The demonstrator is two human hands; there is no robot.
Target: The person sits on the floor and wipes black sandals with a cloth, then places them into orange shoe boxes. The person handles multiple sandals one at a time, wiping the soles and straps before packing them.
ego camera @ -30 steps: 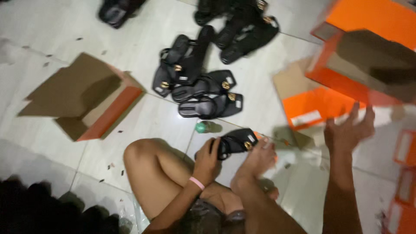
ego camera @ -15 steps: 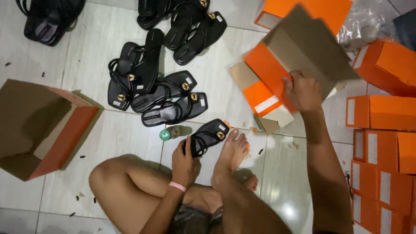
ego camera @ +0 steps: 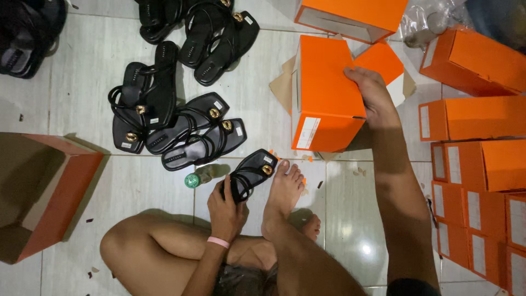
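Orange shoebox [ego camera: 324, 96], closed, grasped by right grip [ego camera: 372, 93]; left grip [ego camera: 227, 208] clenches black sandal [ego camera: 251, 174].

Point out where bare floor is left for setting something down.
Bare tile lies between the right forearm and the stacked orange boxes, and between the open box and the bent knee. The black sandals crowd the top.

Your left hand [ego camera: 226, 211] wraps the heel of the black sandal [ego camera: 249, 174], so that end is hidden under your fingers [ego camera: 219, 192]. Your right hand [ego camera: 372, 96] covers the far edge of the orange box [ego camera: 323, 93]. Left of your fingers, the open box [ego camera: 49, 192] is cut off by the frame. The small green-capped item [ego camera: 193, 179] beside them is too small to identify.
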